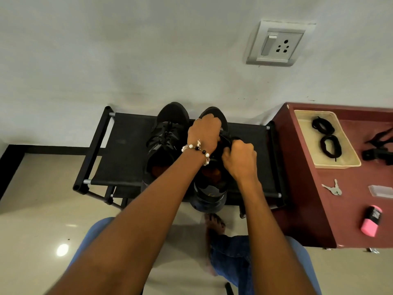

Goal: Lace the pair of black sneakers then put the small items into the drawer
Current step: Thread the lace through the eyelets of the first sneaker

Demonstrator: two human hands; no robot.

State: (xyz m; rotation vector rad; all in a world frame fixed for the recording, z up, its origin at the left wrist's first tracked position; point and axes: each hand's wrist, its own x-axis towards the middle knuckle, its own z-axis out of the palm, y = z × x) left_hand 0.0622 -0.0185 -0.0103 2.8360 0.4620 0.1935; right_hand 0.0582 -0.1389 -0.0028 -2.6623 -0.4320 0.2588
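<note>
Two black sneakers stand side by side on a black fabric rack (123,150), toes toward the wall. The left sneaker (168,135) shows laces across its front. Over the right sneaker (209,188) both hands work close together. My left hand (205,129), with a bead bracelet at the wrist, has its fingers curled down at the shoe's front, and what they hold is hidden. My right hand (240,156) is curled and pinches a black lace end. The shoe's eyelets are covered by the hands.
A maroon cabinet top (348,209) stands at the right with a beige tray (348,165) holding two coiled black laces (330,145), keys (333,189), a pink and black item (371,220), a clear card and a black strap. A wall socket (278,43) is above. My bare foot rests on the floor.
</note>
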